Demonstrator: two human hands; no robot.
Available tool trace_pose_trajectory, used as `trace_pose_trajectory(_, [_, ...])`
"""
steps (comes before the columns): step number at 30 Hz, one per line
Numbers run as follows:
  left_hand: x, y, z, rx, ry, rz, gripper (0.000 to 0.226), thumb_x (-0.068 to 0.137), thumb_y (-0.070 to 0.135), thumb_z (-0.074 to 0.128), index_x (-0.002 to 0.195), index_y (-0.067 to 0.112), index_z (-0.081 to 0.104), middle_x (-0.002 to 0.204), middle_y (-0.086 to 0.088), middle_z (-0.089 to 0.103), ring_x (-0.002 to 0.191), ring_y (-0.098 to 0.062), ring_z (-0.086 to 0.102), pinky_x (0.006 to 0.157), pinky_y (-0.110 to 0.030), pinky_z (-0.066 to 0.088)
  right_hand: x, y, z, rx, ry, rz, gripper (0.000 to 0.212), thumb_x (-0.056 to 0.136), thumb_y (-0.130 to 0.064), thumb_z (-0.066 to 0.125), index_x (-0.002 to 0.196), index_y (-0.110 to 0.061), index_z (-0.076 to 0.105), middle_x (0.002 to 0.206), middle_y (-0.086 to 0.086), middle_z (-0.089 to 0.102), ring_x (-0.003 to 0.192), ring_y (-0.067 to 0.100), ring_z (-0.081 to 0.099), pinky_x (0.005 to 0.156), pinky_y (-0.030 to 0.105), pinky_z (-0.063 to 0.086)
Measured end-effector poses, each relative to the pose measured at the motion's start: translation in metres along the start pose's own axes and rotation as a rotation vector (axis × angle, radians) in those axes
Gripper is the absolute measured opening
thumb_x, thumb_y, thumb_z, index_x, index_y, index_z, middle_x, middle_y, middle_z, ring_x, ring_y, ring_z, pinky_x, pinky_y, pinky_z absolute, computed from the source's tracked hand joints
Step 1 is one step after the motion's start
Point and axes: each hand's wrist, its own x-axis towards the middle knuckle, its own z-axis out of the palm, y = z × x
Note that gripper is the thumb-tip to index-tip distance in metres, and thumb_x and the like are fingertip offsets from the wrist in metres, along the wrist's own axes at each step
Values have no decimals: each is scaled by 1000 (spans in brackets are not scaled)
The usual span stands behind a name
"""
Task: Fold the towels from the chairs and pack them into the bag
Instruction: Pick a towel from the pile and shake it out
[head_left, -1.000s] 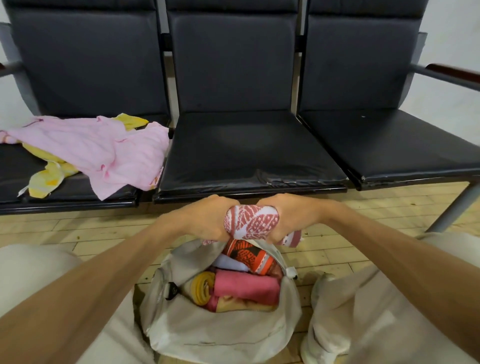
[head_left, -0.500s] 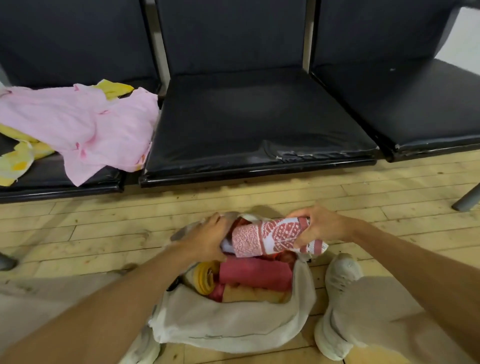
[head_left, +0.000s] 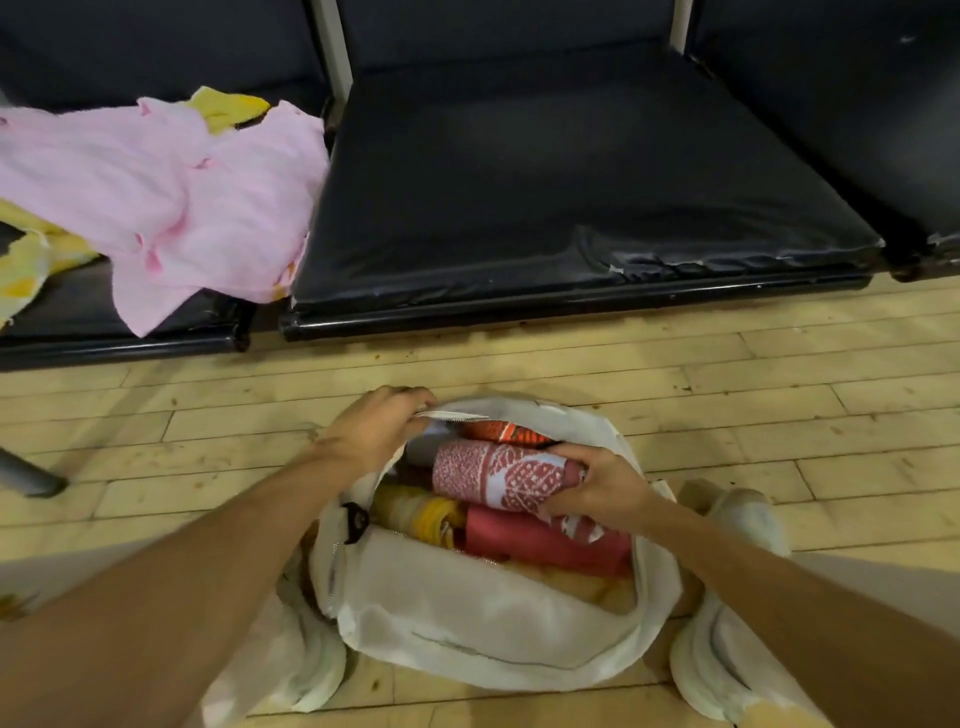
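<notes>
A white cloth bag (head_left: 483, 629) stands open on the wooden floor between my knees. My left hand (head_left: 376, 434) grips the bag's far left rim and holds it open. My right hand (head_left: 597, 488) is closed on a rolled red-and-white patterned towel (head_left: 498, 473), which lies inside the bag's mouth. Under and around it sit a pink-red roll (head_left: 540, 540), a yellow roll (head_left: 421, 512) and an orange patterned roll (head_left: 498, 431). A loose pink towel (head_left: 166, 197) covers a yellow towel (head_left: 228, 106) on the left chair.
Three black padded chair seats run across the back; the middle seat (head_left: 561, 182) is bare. A grey chair leg (head_left: 28, 473) stands on the floor at the left. My white shoe (head_left: 748, 514) rests right of the bag.
The patterned roll has gone from above the bag down into its mouth. My left hand left the roll and took the bag's rim. The view has tilted down.
</notes>
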Motion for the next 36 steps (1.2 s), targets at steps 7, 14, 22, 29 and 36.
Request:
trace_pose_trajectory(7, [-1,9,-5,79,-16,117,21,100,27,47,105,15,63,102,-2,66,91,-20,60,77,-41,51,28,-25,58,-249,37,-113,61,76,-27,78,128,-24,48,119,4,56,103,24,61,86,37,54])
trace_pose_trajectory(14, [-3,22,-1,95,-19,70,15,100,29,46,96,22,59,95,1,64,87,-19,59,71,-34,49,33,-17,85,-300,110,-145,86,70,-28,85,142,-21,38,140,4,28,128,26,38,112,39,34])
trace_pose_trajectory(22, [-13,44,-39,32,-327,41,31,94,27,56,125,24,55,112,2,61,98,-14,57,86,-36,52,-4,-50,24,-636,99,-77,36,83,-16,69,118,-18,61,127,7,54,112,24,56,96,30,45])
trace_pose_trajectory(29, [-39,60,-120,-13,-321,169,28,96,26,54,123,18,58,99,-3,70,71,-11,64,74,-19,48,-27,-143,-13,-791,202,-296,21,85,-11,58,100,-18,70,103,2,69,93,18,63,78,18,42])
trace_pose_trajectory(36, [-84,-4,-192,-107,8,101,23,96,21,55,118,22,62,75,16,60,68,-3,60,72,-17,47,-10,-249,-4,-713,236,-500,18,89,-8,63,106,-9,69,91,-2,64,77,7,57,73,13,43])
